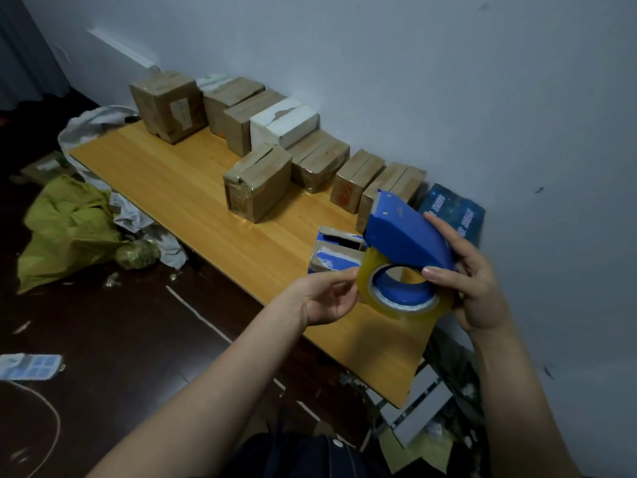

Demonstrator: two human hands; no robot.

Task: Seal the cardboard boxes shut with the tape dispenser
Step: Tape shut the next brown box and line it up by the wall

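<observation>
right hand (pixel 479 288) grips tape dispenser (pixel 406 232), left hand (pixel 331 298) pinches tape roll (pixel 370 269) edge; best find the loose end, pull it out straight

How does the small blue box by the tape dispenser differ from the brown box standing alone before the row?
The small blue box has its top flaps open; the brown box has them down. The blue one is smaller, with torn blue print; the brown one is plain. Both stand on the table.

Dim, bluish cast; soft focus, wide-angle edge warp.
</observation>
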